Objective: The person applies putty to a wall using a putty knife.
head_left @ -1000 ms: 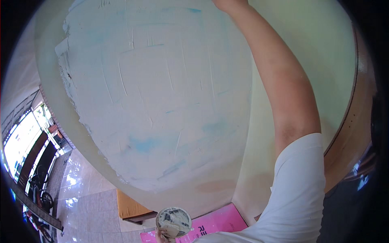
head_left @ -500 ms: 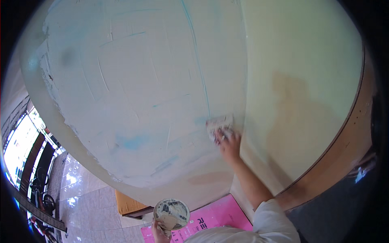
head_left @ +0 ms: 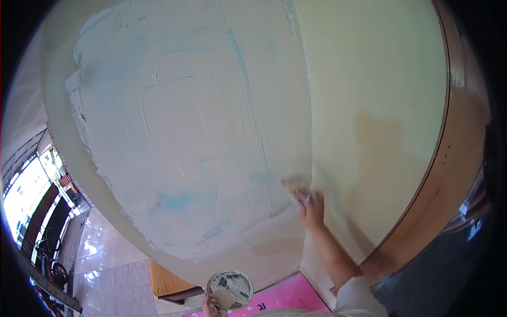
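Note:
My right hand [head_left: 312, 207] grips a wide putty scraper [head_left: 293, 183], its blade against the wall near the inside corner and slightly blurred. Whitish filler [head_left: 190, 121] coats much of this wall, with light blue patches and thin ridges showing. One long bluish ridge [head_left: 252, 108] runs down to just left of the scraper. Low in the view, my left hand [head_left: 208, 306] holds a round container [head_left: 251, 295] smeared inside with white paste. A beige flat blade [head_left: 224, 300] lies across its near edge, by my left fingers; whether they hold it too, I cannot tell.
A pale green wall [head_left: 369, 79] meets the coated one at the corner, edged by a brown wooden border [head_left: 446, 132]. Below are a pink sheet [head_left: 290, 296] and an orange-topped bench [head_left: 169, 280]. Glossy tiles [head_left: 100, 248] and a bicycle [head_left: 55, 272] are at left.
The view has shifted, so the wall sits lower in it. My right hand and scraper have moved right, closer to the corner, uncovering the lower end of the bluish ridge.

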Motion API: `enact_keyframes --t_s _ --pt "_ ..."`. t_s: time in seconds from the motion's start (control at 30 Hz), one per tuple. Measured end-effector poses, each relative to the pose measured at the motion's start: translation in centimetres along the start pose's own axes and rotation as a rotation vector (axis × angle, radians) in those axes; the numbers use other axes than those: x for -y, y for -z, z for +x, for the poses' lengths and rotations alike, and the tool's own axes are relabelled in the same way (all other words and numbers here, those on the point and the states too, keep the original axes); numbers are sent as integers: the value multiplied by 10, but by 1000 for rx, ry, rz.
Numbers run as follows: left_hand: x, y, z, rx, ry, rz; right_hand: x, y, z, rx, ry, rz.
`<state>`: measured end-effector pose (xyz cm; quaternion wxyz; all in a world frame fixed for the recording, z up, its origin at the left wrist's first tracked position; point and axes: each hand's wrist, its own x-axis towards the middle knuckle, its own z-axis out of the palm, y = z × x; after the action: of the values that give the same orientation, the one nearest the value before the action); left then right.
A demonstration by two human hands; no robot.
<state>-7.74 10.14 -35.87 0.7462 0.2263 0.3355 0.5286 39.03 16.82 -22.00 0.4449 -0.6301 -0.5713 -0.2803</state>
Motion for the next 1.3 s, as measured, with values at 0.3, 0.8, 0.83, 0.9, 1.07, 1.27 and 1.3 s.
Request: enact_keyframes --t_s 0.3,0.8,0.83,0.9,1.07,1.27,1.3 --pt "-22 -62 -46 -31 -114 -12 152 175 431 -537 383 -193" --pt "-40 25 -53 8 11 -159 114 -1 171 -199 365 -56" --pt "-40 24 -51 11 21 -151 107 -16 128 -164 332 -25" --pt "-44 24 -52 0 44 -125 96 -54 40 -70 220 16" --pt "-49 10 -57 -29 47 -35 84 -113 -127 201 34 64" --pt "-50 24 -65 -97 102 -71 80 -121 -213 494 -160 192" --pt "-48 29 -68 -97 100 -70 78 -118 -223 493 -160 194"
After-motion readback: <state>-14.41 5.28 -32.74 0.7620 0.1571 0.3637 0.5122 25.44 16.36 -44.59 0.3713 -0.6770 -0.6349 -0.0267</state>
